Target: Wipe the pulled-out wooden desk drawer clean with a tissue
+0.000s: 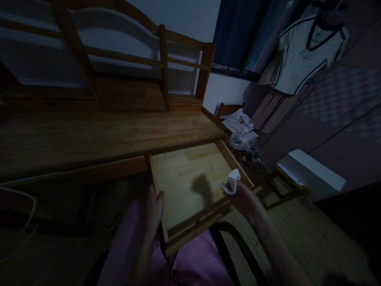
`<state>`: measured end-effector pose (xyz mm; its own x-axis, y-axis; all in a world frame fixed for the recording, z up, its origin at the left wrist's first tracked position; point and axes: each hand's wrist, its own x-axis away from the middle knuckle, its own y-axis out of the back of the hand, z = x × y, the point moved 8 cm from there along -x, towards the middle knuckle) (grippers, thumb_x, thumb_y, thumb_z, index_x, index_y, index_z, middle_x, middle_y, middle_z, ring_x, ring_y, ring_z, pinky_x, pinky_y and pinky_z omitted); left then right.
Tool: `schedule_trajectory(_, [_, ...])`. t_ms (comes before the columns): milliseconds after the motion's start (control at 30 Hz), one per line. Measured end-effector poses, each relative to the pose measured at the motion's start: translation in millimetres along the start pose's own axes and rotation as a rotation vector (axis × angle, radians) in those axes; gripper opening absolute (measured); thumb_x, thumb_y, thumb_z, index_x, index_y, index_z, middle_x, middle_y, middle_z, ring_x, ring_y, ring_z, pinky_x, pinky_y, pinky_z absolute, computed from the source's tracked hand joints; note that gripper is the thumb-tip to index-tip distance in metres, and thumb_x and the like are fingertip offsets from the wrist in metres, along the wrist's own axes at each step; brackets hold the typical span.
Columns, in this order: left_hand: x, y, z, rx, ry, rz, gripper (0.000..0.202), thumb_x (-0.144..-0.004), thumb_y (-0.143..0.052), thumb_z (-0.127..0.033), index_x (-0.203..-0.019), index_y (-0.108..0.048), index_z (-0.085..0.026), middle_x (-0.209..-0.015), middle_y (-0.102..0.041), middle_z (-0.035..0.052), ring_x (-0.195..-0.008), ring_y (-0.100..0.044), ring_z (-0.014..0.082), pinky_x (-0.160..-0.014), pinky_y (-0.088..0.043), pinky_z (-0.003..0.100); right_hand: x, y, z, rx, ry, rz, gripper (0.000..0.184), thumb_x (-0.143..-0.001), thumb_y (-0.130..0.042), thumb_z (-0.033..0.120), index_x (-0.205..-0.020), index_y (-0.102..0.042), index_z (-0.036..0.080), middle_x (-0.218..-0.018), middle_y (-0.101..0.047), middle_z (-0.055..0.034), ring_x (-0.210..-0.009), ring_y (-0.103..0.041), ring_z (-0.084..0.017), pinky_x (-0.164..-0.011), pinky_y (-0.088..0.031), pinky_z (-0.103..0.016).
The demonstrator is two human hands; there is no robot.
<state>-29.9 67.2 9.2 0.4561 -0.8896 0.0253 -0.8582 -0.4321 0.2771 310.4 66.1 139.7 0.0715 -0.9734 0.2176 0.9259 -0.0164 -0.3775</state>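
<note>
A wooden drawer [184, 178] is pulled out from under the desk, over my lap, and its pale bottom is bare. My left hand [154, 204] is closed on the drawer's left side wall, thumb over the top edge. Above the right part of the drawer, my right hand [238, 194] grips a crumpled white tissue [232, 182]. The tissue sticks out past the fingers, apart from the drawer bottom. A dark shadow of the hand falls on the drawer bottom.
The wooden desk [119, 129] carries a shelf unit [163, 67] against the wall. Plastic bags [239, 123] lie on a chair to its right. A white box [315, 167] rests on a stool [274, 188]. Clothes [306, 55] hang at the upper right; a white cable [32, 206] dangles left.
</note>
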Motion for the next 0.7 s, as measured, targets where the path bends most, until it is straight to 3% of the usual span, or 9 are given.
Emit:
schedule_trajectory(167, [1, 0.0, -2, -0.006, -0.014, 0.004, 0.062, -0.089, -0.048, -0.028, -0.149, -0.036, -0.021, -0.147, -0.049, 0.0132, -0.134, -0.048, 0.0278, -0.112, -0.038, 0.044, -3, -18, -1, -0.124, -0.064, -0.018, 0.019, -0.067, -0.08, 0.028, -0.077, -0.065, 0.025, -0.082, -0.072, 0.0004, -0.09, -0.069, -0.021, -0.077, -0.055, -0.033])
schedule_trajectory(400, [1, 0.4, -8, 0.004, -0.033, 0.009, 0.063, -0.088, -0.047, -0.025, -0.15, -0.035, -0.019, -0.148, -0.048, 0.0142, -0.134, -0.047, 0.0295, -0.112, -0.037, 0.046, -6, -51, 6, -0.18, -0.02, 0.092, 0.016, -0.073, -0.078, 0.031, -0.081, -0.065, 0.025, -0.087, -0.074, -0.0011, -0.099, -0.069, -0.024, -0.082, -0.059, -0.039])
schedule_trajectory(567, [0, -1.0, -3, 0.009, -0.02, 0.014, 0.063, -0.088, -0.047, -0.025, -0.15, -0.034, -0.02, -0.147, -0.048, 0.0136, -0.134, -0.047, 0.0288, -0.113, -0.036, 0.045, -10, -54, 1, -0.182, 0.012, 0.108, 0.018, -0.069, -0.08, 0.025, -0.082, -0.068, 0.024, -0.091, -0.074, -0.0008, -0.099, -0.069, -0.023, -0.094, -0.056, -0.042])
schedule_trajectory(700, [-1, -0.4, -1, -0.009, -0.01, 0.001, 0.062, -0.088, -0.048, -0.026, -0.149, -0.036, -0.021, -0.148, -0.048, 0.0134, -0.135, -0.047, 0.0292, -0.113, -0.036, 0.046, -10, -53, -7, -0.135, 0.0, 0.086, 0.028, -0.064, -0.081, 0.016, -0.088, -0.07, 0.023, -0.088, -0.075, -0.0008, -0.095, -0.07, -0.022, -0.09, -0.057, -0.036])
